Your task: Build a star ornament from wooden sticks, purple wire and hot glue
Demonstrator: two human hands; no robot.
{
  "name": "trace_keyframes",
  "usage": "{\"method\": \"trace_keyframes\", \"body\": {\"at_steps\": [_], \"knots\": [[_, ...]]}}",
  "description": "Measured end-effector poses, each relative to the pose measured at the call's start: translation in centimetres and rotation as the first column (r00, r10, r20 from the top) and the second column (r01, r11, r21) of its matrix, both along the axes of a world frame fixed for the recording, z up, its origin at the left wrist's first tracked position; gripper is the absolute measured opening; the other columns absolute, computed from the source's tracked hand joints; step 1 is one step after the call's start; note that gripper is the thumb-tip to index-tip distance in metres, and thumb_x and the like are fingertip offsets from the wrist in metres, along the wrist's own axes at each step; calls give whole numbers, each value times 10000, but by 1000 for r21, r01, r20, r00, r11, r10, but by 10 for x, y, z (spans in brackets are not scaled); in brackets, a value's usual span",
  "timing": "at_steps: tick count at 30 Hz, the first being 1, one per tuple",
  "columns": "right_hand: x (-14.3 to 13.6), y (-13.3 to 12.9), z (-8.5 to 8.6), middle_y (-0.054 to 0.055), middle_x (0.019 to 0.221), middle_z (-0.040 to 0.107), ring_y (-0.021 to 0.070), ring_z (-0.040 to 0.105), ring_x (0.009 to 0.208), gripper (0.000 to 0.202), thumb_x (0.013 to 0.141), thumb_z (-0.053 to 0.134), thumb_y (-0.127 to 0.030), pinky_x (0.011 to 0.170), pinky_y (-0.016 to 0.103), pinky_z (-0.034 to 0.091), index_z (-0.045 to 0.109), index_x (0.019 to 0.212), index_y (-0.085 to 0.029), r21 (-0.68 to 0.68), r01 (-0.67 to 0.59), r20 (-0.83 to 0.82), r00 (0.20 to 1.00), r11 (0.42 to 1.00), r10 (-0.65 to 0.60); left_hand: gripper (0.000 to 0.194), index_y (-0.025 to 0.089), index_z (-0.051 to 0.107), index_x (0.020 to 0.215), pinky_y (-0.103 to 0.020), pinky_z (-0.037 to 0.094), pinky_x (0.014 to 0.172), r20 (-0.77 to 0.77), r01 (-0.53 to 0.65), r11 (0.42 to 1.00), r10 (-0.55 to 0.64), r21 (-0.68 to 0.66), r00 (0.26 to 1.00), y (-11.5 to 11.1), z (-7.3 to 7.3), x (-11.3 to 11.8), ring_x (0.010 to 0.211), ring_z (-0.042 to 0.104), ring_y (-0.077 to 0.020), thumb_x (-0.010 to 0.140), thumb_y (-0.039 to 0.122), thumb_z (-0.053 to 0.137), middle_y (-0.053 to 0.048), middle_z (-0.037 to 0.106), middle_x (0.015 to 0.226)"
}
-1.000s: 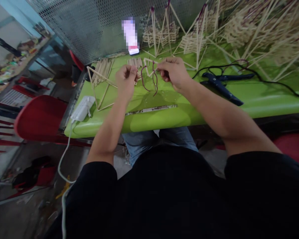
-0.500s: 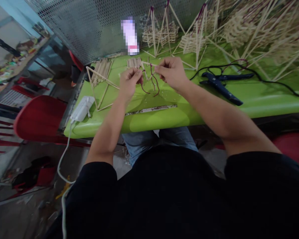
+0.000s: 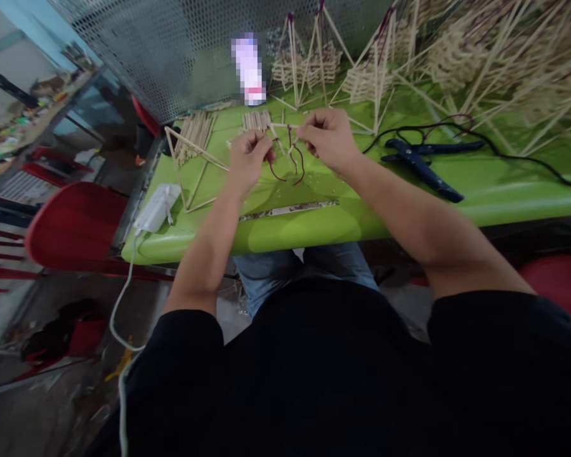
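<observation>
Above the green table (image 3: 314, 227), a small frame of thin wooden sticks (image 3: 285, 125) with dark red cords (image 3: 302, 166) tied to it is held between my two hands. My left hand (image 3: 248, 155) is closed in a pinch at the frame's left side, a cord hanging from beside its fingertips. Thumb and forefinger of my right hand (image 3: 330, 139) pinch the frame's right end. The cord ends hang loose toward the tabletop. My fingers partly hide the gripped spots.
A triangular stick frame (image 3: 202, 181) and stick bundles (image 3: 195, 136) lie left, near a white power adapter (image 3: 158, 208). A phone (image 3: 250, 70) leans at the back. To the right lies a dark blue glue gun (image 3: 421, 162) with black cable, before several woven stick structures (image 3: 371, 79).
The small frame and my left hand have shifted very slightly. Both hands keep their pinch, and the cords hang almost as before.
</observation>
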State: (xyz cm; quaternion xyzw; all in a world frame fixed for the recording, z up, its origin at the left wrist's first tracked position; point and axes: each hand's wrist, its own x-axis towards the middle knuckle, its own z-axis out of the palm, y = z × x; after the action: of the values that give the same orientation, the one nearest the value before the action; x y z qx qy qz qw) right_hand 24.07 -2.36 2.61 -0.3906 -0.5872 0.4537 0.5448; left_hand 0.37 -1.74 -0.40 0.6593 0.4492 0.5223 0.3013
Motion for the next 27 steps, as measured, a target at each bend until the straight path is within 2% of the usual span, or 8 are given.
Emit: {"method": "trace_keyframes", "body": {"at_steps": [3, 8, 11, 15, 19, 23, 27], "knots": [[-1, -2, 1, -29, 604, 566, 141, 441, 565, 488, 919, 987, -231, 472, 299, 382, 581, 656, -293, 12, 7, -1, 1000, 1000, -7, 654, 294, 694, 836, -401, 593, 829, -9, -23, 1000, 23, -13, 1000, 0, 1, 2, 802, 703, -174, 1085, 884, 829, 0, 741, 719], [-3, -7, 7, -23, 595, 549, 145, 412, 559, 476, 904, 976, -242, 446, 294, 341, 573, 658, -298, -9, 51, 21, 998, 999, -51, 467, 280, 759, 821, -400, 569, 780, 20, -24, 1000, 24, -16, 1000, -1, -1, 1, 745, 723, -204, 1099, 614, 930, -20, 737, 743], [-3, -8, 6, -24, 601, 545, 147, 406, 566, 473, 912, 967, -232, 464, 303, 359, 571, 662, -298, 2, 23, 14, 1000, 1000, -23, 427, 285, 765, 799, -401, 552, 766, 22, -29, 999, 29, -13, 999, -1, -2, 1, 723, 712, -211, 1096, 529, 950, -19, 734, 731], [-2, -3, 0, -31, 593, 546, 153, 393, 587, 497, 927, 995, -273, 507, 338, 372, 575, 664, -303, 29, 12, 24, 1000, 1000, -12, 500, 288, 728, 781, -403, 549, 768, -11, -58, 998, 58, -12, 998, 1, -2, 0, 727, 712, -197, 1080, 613, 962, 0, 731, 701], [-2, 4, -9, -45, 570, 549, 164, 415, 657, 502, 938, 1046, -387, 573, 354, 401, 604, 709, -316, 84, 16, 47, 999, 996, -20, 523, 266, 766, 868, -372, 607, 809, 13, -2, 999, 3, -43, 1000, 4, -4, -2, 787, 756, -148, 1082, 714, 933, 5, 796, 765], [-2, 4, -9, -40, 613, 588, 163, 446, 660, 470, 942, 1029, -345, 579, 354, 423, 616, 719, -315, 119, 32, 78, 996, 992, -41, 419, 264, 842, 928, -367, 649, 742, 179, 49, 993, -29, -108, 983, 8, -7, -2, 744, 798, -184, 1051, 644, 970, -12, 837, 825], [-3, -2, -3, -38, 633, 561, 175, 452, 636, 504, 904, 1046, -314, 532, 349, 413, 568, 742, -318, 91, 53, 54, 997, 994, -59, 378, 255, 860, 879, -322, 634, 718, 190, 94, 991, -75, -93, 979, 8, -6, -2, 704, 761, -164, 994, 552, 1063, -5, 793, 781]]}}
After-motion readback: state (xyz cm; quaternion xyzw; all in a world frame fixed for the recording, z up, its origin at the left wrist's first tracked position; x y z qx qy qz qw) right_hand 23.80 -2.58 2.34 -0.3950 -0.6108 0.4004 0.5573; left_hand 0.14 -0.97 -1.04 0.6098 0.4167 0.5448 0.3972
